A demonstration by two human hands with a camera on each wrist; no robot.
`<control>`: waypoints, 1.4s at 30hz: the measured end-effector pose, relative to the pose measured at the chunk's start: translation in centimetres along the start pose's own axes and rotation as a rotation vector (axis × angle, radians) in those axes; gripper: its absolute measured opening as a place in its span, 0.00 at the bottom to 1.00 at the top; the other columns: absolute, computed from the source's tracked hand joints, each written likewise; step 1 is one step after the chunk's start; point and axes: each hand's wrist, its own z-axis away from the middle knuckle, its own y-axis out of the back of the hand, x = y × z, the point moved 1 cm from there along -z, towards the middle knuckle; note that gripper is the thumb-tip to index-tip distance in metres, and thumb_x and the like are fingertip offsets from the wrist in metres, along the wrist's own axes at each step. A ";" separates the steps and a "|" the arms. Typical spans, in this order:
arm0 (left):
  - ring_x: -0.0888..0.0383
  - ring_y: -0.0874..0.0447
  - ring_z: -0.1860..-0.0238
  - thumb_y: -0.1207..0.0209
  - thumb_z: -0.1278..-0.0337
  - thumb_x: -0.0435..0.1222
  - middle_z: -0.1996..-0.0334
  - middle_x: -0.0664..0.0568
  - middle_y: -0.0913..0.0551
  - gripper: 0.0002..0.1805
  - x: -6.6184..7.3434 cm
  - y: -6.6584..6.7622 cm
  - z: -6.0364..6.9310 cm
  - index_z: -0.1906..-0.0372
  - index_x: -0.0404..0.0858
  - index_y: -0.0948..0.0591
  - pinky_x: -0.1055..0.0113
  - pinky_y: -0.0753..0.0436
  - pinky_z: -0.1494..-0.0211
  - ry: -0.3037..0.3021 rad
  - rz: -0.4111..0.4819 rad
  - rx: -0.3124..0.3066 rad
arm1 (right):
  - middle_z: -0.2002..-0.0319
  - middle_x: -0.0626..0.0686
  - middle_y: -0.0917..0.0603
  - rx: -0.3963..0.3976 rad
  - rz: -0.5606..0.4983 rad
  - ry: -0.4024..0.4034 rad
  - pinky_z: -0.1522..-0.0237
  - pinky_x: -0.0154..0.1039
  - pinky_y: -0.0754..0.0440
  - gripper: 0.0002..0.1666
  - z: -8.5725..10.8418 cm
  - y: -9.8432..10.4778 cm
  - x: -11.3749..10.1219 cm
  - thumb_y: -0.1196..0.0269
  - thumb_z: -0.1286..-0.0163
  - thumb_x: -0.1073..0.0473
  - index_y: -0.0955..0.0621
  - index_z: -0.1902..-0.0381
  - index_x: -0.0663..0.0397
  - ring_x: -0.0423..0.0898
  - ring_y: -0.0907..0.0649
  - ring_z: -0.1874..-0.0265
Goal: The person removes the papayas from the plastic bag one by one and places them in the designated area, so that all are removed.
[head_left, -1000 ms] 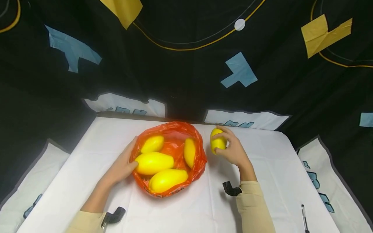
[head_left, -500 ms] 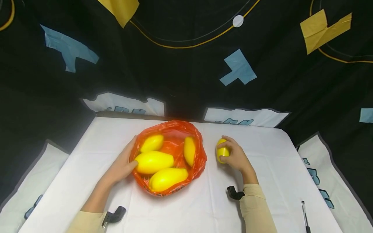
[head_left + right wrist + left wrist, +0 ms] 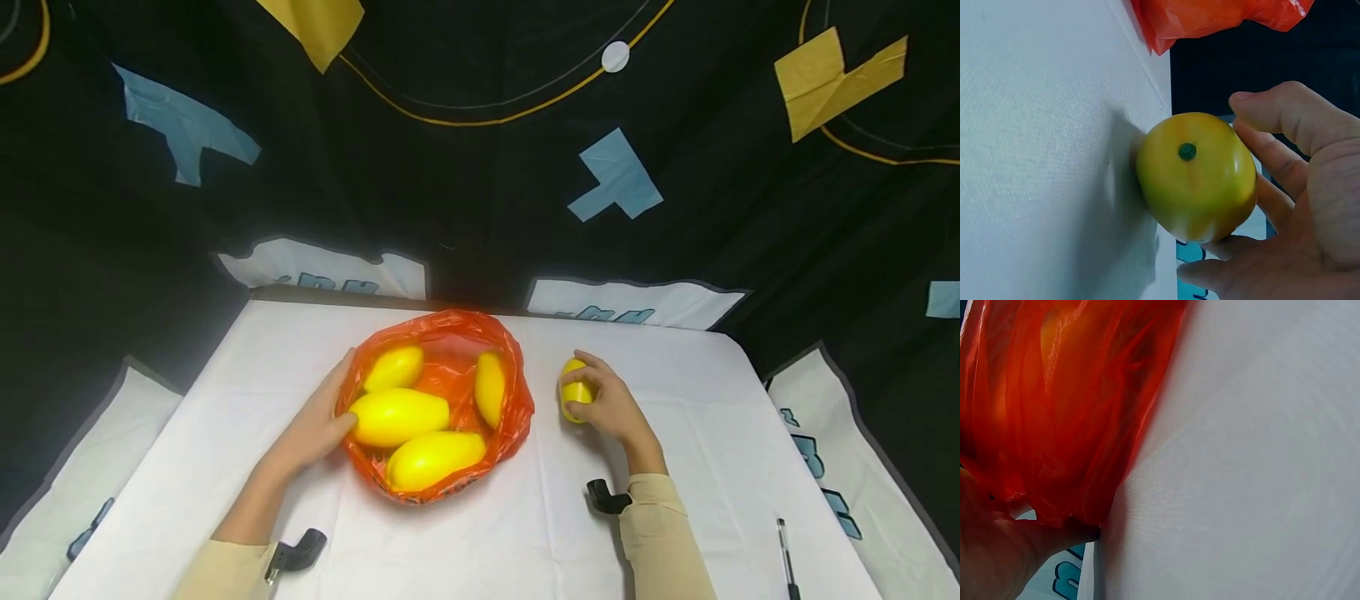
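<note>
My right hand (image 3: 609, 404) has shifted right and toward me, fingers curled round one yellow fruit (image 3: 576, 392), right of the red bag (image 3: 519, 427); only the right wrist view catches one green stem (image 3: 1187, 151)! My left hand (image 3: 318, 425) grips that single bag, four more fruits (image 3: 401, 417) inside.

The orange-red plastic bag (image 3: 517, 421) stands on the tabletop (image 3: 487, 550), its mouth wide open and its thin sides crinkled. Four smooth yellow fruits (image 3: 401, 417) lie loose inside: two long ones toward the near side, a smaller one at the far left, another against the right wall. The left hand (image 3: 317, 427) holds the bag's left side, thumb at the rim. Well apart to the right, a single fruit (image 3: 1196, 181), yellow with a greenish tinge and a small green stem end, sits within the right hand's (image 3: 613, 407) curled fingers; whether it touches the tabletop is unclear.
</note>
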 end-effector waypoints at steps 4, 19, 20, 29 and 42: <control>0.49 0.60 0.23 0.48 0.50 0.28 0.22 0.53 0.57 0.53 -0.1 -0.1 0.0 0.21 0.51 0.60 0.39 0.52 0.27 0.007 0.001 0.001 | 0.27 0.50 0.39 0.036 0.027 0.014 0.37 0.63 0.33 0.21 0.0 0.3 -0.4 0.29 0.51 0.64 0.15 0.56 0.49 0.60 0.37 0.31; 0.50 0.61 0.23 0.48 0.50 0.28 0.22 0.53 0.57 0.52 -0.1 0.1 0.0 0.21 0.49 0.60 0.40 0.52 0.27 0.012 0.007 0.001 | 0.27 0.44 0.40 0.154 -0.041 0.192 0.37 0.60 0.30 0.51 -1.0 3.4 -6.4 0.26 0.50 0.60 0.33 0.29 0.32 0.56 0.32 0.35; 0.50 0.61 0.23 0.48 0.50 0.28 0.22 0.53 0.57 0.52 0.0 0.1 0.0 0.21 0.50 0.60 0.40 0.53 0.27 0.012 0.010 0.000 | 0.27 0.44 0.41 0.156 -0.045 0.207 0.38 0.59 0.30 0.51 -1.0 3.4 -6.9 0.26 0.50 0.60 0.33 0.29 0.31 0.56 0.32 0.35; 0.49 0.61 0.23 0.48 0.50 0.28 0.22 0.52 0.57 0.52 -0.2 0.0 0.0 0.21 0.49 0.60 0.40 0.53 0.27 -0.007 0.029 -0.005 | 0.27 0.37 0.42 0.166 -0.010 0.311 0.36 0.58 0.31 0.51 -1.6 3.5 -10.6 0.24 0.52 0.54 0.33 0.30 0.27 0.45 0.38 0.31; 0.50 0.60 0.23 0.48 0.49 0.28 0.22 0.53 0.57 0.52 -0.3 -0.1 -0.2 0.21 0.49 0.60 0.41 0.52 0.26 0.005 0.007 0.001 | 0.26 0.39 0.42 0.123 0.013 0.399 0.35 0.58 0.33 0.48 -2.6 2.4 -14.8 0.24 0.52 0.49 0.30 0.31 0.31 0.41 0.41 0.31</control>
